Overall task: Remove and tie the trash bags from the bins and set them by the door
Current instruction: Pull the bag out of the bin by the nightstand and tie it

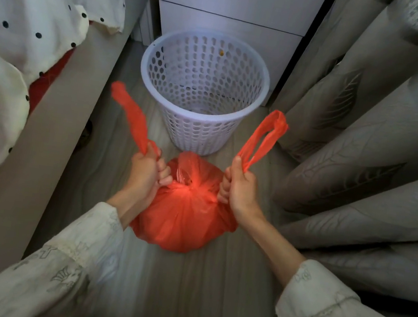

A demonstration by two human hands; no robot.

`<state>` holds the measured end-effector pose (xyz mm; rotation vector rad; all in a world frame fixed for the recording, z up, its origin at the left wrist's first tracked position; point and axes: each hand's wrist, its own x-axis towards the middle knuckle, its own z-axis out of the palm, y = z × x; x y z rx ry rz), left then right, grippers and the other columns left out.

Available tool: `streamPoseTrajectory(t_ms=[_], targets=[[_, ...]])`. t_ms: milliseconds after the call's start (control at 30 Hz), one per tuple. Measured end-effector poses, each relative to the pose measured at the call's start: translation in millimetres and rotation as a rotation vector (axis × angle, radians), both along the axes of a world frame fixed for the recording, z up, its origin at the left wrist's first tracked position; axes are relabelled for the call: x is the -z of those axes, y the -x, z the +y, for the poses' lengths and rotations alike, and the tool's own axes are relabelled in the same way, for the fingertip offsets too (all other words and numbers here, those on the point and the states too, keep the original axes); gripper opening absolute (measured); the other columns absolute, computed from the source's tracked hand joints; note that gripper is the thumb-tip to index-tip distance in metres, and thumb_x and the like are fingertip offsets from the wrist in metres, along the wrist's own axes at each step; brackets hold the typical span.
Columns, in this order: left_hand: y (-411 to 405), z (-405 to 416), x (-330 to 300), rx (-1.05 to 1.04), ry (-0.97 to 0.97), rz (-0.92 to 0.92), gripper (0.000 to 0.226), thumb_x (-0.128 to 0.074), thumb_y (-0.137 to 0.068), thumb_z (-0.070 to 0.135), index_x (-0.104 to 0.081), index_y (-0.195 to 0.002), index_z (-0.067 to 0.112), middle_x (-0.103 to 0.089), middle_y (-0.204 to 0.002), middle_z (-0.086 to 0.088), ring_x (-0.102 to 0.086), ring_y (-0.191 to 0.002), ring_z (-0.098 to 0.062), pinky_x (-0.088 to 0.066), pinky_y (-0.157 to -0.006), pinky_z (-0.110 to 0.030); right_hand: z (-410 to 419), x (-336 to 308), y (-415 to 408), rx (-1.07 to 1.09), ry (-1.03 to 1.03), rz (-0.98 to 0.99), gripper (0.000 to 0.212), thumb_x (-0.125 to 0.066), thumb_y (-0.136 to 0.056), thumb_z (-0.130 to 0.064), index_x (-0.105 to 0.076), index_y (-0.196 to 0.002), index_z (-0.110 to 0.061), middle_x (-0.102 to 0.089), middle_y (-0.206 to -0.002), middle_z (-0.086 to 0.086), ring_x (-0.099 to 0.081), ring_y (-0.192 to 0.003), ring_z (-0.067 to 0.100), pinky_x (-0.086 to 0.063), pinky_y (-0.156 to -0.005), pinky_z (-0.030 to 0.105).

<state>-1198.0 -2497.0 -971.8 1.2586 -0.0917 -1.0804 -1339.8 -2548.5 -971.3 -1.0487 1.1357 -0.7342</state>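
Along the left side runs a bed (53, 119), its white cover with dark dots (18, 29) hanging over a red layer beneath. On the pale wood-look floor (177, 289) beside it, the person's left hand (146, 170) is curled tight round the left handle (132, 119) of an orange-red trash bag (182, 222), the loose end of that handle sticking up and away to the left. The bag itself sits full and round on the floor between the two forearms, its neck drawn into a knot (192, 187) at the top. Just beyond it, further from the person, stands a white perforated bin (203, 81) with no bag inside it, set in front of a white drawer unit (233, 7) with a small gold knob. To the right of the knot, the right hand (238, 187) grips the right handle (262, 139), whose loop rises up and out to the right. The two hands are apart, one on each side of the knot, both sleeves light with a faint grey print. Grey curtains (372, 144) with a leaf pattern hang in folds down the right side.
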Motion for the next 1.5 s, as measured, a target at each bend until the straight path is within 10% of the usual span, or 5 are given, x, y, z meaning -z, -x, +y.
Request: streamPoseTrajectory(t_ms=[233, 367, 600, 1067, 1500], targets=[[-3.3, 9.7, 4.0, 0.238, -0.057, 0.128, 0.037, -0.028, -0.098, 0.035, -0.035, -0.067, 0.017, -0.024, -0.032, 0.006, -0.023, -0.028, -0.004, -0.041, -0.04, -0.016, 4.3, -3.1, 11.8, -0.307, 0.318, 0.617, 0.048, -0.031, -0.098, -0.033, -0.041, -0.054, -0.017, -0.058, -0.063, 0.016, -0.055, -0.069, 0.028, -0.034, -0.066, 0.035], [-11.3, 15.9, 3.8, 0.394, -0.063, 0.144, 0.032, -0.036, -0.094, 0.04, -0.04, -0.071, 0.017, -0.03, -0.037, 0.009, -0.037, -0.035, -0.007, -0.056, -0.058, -0.028, 7.9, -10.6, 8.7, -0.395, 0.312, 0.716, 0.035, -0.042, -0.093, -0.03, -0.052, -0.107, 0.0, -0.061, -0.114, 0.024, -0.055, -0.111, 0.036, -0.04, -0.087, 0.035], [-25.0, 11.0, -20.6, 0.571, -0.184, -0.68, 0.04, -0.037, -0.096, 0.034, -0.042, -0.061, 0.016, -0.046, -0.059, -0.004, -0.04, -0.042, -0.004, -0.036, -0.048, -0.017, -3.7, -2.2, 4.2, -0.489, 0.259, 0.7, 0.026, -0.034, -0.096, -0.016, -0.057, -0.085, -0.012, -0.048, -0.076, 0.009, -0.053, -0.083, 0.032, -0.037, -0.071, 0.033], [-7.9, -7.3, -49.0, 0.457, -0.004, 0.043, 0.024, -0.052, -0.09, 0.019, -0.054, -0.098, -0.003, -0.071, -0.08, -0.02, -0.072, -0.073, -0.022, -0.059, -0.064, -0.022, 11.7, -1.4, -4.4, -0.786, 0.319, 0.624, 0.028, -0.06, -0.08, -0.049, -0.062, -0.077, -0.021, -0.064, -0.08, -0.003, -0.058, -0.077, 0.014, -0.046, -0.076, 0.033], [-4.8, 25.4, 7.0, 0.878, -0.331, -1.343, 0.035, -0.028, -0.095, 0.045, -0.047, -0.074, 0.024, -0.068, -0.089, -0.015, -0.061, -0.095, -0.036, -0.046, -0.084, -0.043, 5.1, 1.9, 3.0, -0.562, 0.11, 0.374, 0.05, -0.04, -0.097, -0.032, -0.044, -0.048, -0.019, -0.038, -0.027, -0.009, -0.035, -0.026, 0.002, -0.026, -0.033, 0.011]])
